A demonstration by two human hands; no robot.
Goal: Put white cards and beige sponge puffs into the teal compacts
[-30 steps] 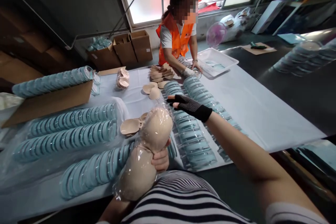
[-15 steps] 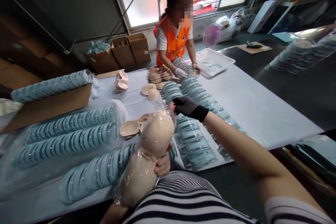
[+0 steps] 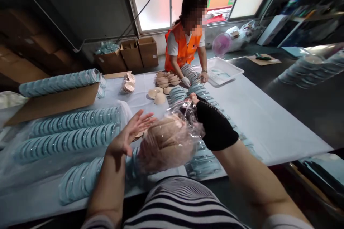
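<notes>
Bag of beige pads held up over the table edge

Your gloved right hand [image 3: 215, 125] pinches the clear bag of beige pads [image 3: 168, 143] at its 1 o'clock corner; your left hand [image 3: 129, 134], fingers spread and empty, sits at its 9 o'clock, above the blue discs [image 3: 72, 141].

A long table [image 3: 268, 114] is covered with a white sheet, and a dark floor is seen to its right. Daylight is let in through a row of windows [image 3: 153, 0] in the far wall, which is otherwise dark. Open cardboard boxes [image 3: 134, 53] are stacked beneath the windows. A person in an orange vest [image 3: 185, 44] is seated at the table's far end, beside a white tray [image 3: 228, 68].
</notes>
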